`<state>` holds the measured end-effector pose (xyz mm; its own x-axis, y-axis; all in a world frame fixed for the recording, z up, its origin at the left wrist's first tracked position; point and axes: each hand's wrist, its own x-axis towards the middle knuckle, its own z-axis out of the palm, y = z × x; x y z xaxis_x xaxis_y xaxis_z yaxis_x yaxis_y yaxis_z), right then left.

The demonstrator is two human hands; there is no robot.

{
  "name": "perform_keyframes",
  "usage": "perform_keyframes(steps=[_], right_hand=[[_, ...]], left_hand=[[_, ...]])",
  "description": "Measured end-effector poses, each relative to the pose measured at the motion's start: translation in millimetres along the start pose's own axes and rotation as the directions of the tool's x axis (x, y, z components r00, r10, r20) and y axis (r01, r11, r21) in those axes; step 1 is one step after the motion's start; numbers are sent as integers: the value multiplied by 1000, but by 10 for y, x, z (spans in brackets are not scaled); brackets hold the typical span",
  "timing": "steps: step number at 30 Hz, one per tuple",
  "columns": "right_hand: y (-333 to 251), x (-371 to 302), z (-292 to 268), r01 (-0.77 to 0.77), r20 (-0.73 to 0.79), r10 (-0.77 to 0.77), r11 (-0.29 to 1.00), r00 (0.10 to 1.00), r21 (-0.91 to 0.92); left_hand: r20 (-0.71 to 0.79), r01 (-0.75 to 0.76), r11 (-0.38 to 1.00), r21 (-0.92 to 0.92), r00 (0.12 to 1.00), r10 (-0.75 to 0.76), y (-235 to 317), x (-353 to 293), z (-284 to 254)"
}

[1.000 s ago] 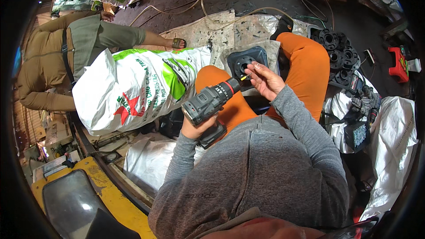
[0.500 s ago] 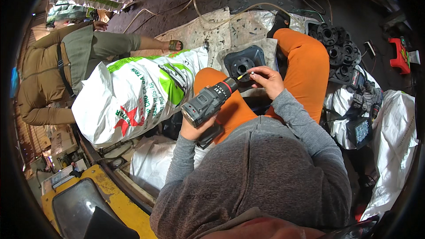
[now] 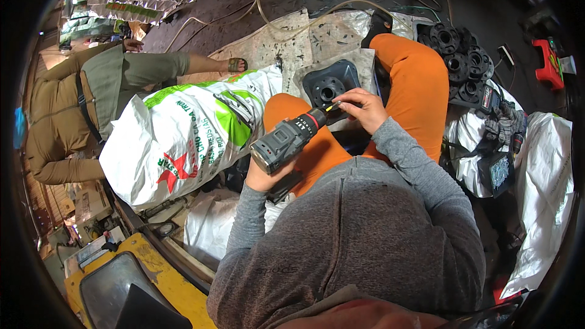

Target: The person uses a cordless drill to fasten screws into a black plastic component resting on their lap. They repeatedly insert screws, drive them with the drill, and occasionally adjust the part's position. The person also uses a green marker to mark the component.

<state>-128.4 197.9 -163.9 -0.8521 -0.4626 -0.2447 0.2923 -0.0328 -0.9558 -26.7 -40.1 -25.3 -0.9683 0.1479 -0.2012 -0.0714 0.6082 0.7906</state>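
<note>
Pos. by clock face, drill ≈ centre. Far L, abt 9 o'clock: co-worker [image 3: 61,128] in brown top, one leg out twd 11, sandal on foot. At 7–8, nr bottom edge: yellow panel [image 3: 177,283], worn, w/ dark window. Next in at 9, btwn co-worker & drill: white sack [image 3: 177,128], full, on its side, green + red print.

Centre: L hand [image 3: 267,176] clamped round handle of drill [image 3: 283,143], grey/blk w/ red ring; nose twd 2. Bit [image 3: 331,107] is yellow. R hand [image 3: 364,109], at abt 2 & to the R of bit, has thumb & fingers pinched on a tiny piece [image 3: 339,105] right at bit's tip; too small to make out. Hands apart from each other, bit btwn them.

Black part [image 3: 327,88] at 1 o'clock, just past drill nose: square-ish flange, round hub w/ hole, tilted, on pale sheet [image 3: 365,61] btwn wearer's knees. Can't tell if bit touches it.

R side: orange trousers [image 3: 420,85], R knee at 2. Beyond, also 2: heap of black rings [image 3: 457,64], piled close tog. Abt 3: black box [image 3: 498,173] w/ small shiny bits inside, grey cloth [image 3: 503,125] just above it. Far R: red stool [image 3: 548,64] at 2, 2nd white bag [image 3: 542,195] just past 3, crumpled.
</note>
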Motion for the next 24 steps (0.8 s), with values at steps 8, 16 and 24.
perform_keyframes(steps=[8,16,24], right_hand=[[71,148,-185,274,293,-192,921,937,-275],[-23,338,-323,326,554,-114,896,824,-301],[83,337,-306,297,428,-177,926,886,-231]], left_hand=[[128,-120,968,220,987,93,105,141,-169],[217,-87,961,264,976,28,206,301,-275],[144,92,991,92,984,-104,46,201,-202]])
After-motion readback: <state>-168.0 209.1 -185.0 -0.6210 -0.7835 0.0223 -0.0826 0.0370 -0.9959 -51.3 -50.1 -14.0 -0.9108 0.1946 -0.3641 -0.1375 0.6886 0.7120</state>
